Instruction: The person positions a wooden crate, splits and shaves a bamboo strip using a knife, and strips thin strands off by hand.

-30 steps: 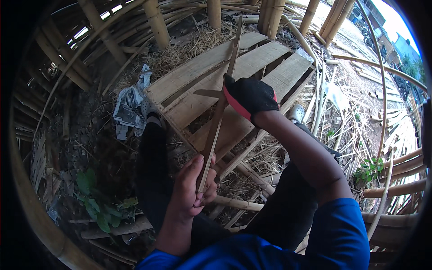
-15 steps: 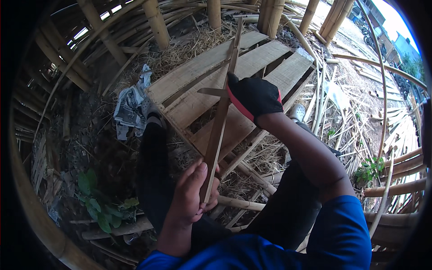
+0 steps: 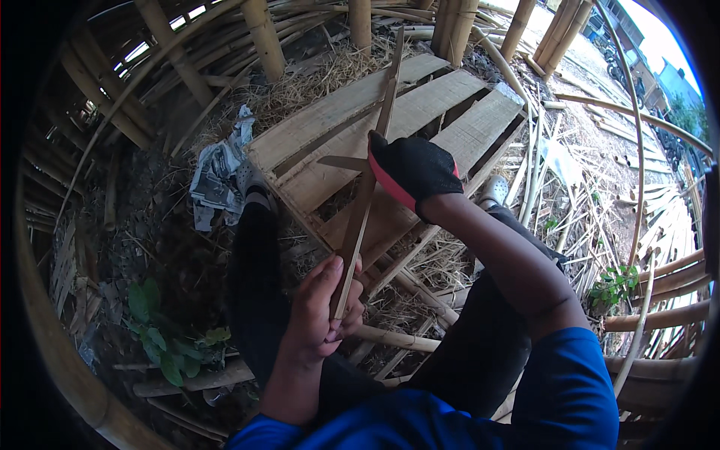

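A long bamboo strip (image 3: 365, 196) runs from my lap up over a low slatted wooden crate (image 3: 322, 161). My bare left hand (image 3: 326, 301) is closed around the strip's near end. On my right hand (image 3: 417, 171) is a black glove with a red edge; it is closed on a knife whose blade (image 3: 341, 162) sticks out to the left across the strip. The knife's handle is hidden inside the glove. Beyond the blade, the strip's far end reaches past the crate's back edge.
Crumpled newspaper (image 3: 216, 180) lies left of the crate, by my left shoe (image 3: 249, 180). Bamboo posts (image 3: 262, 41) stand behind it. Straw (image 3: 319, 82) and split bamboo litter the ground. Leafy plants (image 3: 161, 341) grow at lower left, and bamboo poles (image 3: 660, 315) lie at right.
My right hand and the knife have slid a short way down the strip, nearer to me and slightly left. My left hand still grips the near end.
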A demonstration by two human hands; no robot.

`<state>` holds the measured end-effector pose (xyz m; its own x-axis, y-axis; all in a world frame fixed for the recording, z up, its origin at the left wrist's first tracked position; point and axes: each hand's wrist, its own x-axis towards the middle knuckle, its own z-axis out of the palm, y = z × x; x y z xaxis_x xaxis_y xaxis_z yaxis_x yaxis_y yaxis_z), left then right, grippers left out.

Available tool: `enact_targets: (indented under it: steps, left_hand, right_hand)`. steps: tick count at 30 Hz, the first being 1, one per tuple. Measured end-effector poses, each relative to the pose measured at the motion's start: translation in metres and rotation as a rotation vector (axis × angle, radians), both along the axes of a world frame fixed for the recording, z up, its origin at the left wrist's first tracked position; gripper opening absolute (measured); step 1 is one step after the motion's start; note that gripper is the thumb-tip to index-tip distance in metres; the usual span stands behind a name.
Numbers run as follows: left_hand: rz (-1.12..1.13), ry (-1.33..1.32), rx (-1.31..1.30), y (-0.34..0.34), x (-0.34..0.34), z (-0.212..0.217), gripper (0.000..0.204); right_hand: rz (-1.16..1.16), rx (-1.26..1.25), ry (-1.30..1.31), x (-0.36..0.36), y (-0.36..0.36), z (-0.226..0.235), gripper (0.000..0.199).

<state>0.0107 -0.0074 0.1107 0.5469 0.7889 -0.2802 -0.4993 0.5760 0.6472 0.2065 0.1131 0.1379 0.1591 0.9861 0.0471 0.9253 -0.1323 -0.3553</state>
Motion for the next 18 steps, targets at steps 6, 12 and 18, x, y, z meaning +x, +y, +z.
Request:
enact_targets:
  steps: [6, 12, 18]
  left_hand:
    - [-0.006, -0.066, -0.041, -0.001, 0.005, -0.001, 0.027]
    - [0.005, -0.542, -0.131, 0.0, -0.003, -0.015, 0.024]
    - [-0.026, -0.846, -0.217, 0.004, 0.0, -0.021, 0.022]
  right_hand:
    - [-0.064, -0.004, 0.054, 0.028, 0.018, 0.002, 0.07]
    - [-0.038, -0.068, 0.052, 0.0, 0.003, 0.014, 0.07]
    - [-0.103, 0.037, 0.087, 0.003, 0.009, 0.01, 0.071]
